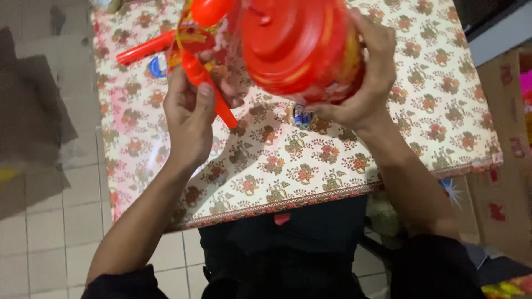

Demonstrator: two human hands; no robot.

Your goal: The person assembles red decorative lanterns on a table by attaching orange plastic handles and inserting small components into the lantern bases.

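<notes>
Your right hand (368, 72) cups the side of a round red toy drum (296, 47), fingers wrapped around it, held above the floral tablecloth (443, 111). Your left hand (188, 113) grips a red stick (208, 88), thumb pressed along it; it seems attached to the drum.

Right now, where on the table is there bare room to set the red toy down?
The near part of the table, between the two forearms up to the front edge, lies bare, as does its right side. The far left is crowded: a red stick and blue cap lie there. Small batteries sit under the red toy.
</notes>
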